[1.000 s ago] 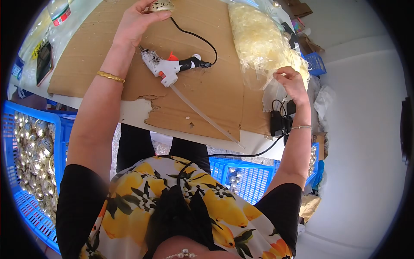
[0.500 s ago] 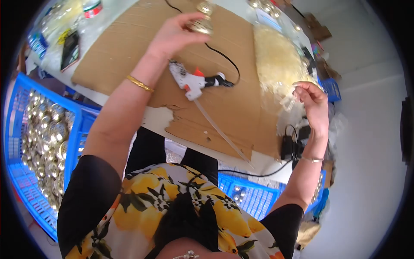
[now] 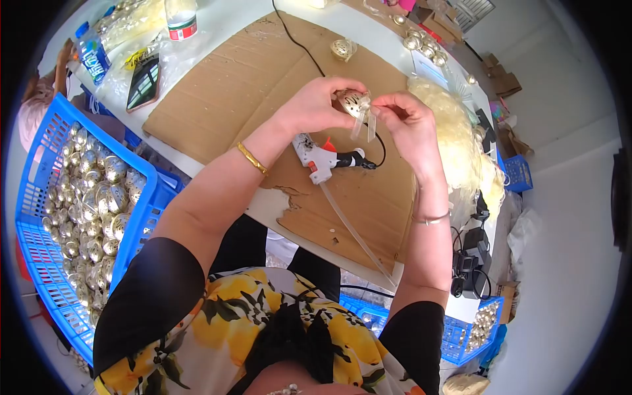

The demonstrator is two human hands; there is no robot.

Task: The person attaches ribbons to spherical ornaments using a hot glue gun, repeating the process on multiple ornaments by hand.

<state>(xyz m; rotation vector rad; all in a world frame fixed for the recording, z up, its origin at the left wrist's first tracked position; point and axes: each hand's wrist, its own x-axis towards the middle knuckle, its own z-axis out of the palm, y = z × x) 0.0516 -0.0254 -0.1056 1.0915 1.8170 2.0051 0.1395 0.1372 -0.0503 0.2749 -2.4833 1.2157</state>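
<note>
Above the cardboard sheet [image 3: 217,99], my left hand [image 3: 317,105] is closed around a gold patterned ball ornament [image 3: 351,103]. My right hand [image 3: 409,125] pinches a sheer ribbon bow [image 3: 365,125] against the ball's near side, its tails hanging down. Just below both hands, a white glue gun [image 3: 320,160] lies on the cardboard, a long clear glue stick [image 3: 349,227] sticking out of its rear. A second gold ball [image 3: 342,49] rests farther back on the cardboard.
At left stands a blue crate [image 3: 59,276] full of gold balls. A phone [image 3: 143,82] and bottles [image 3: 92,52] are on the table's left. Piled sheer ribbons [image 3: 454,125] line the right side, near black power adapters [image 3: 471,257]. Another person's arm [image 3: 62,69] shows at far left.
My left hand has come down and right with the ball, and my right hand has moved left from the ribbon pile with a bow. The two hands now meet at the ball.
</note>
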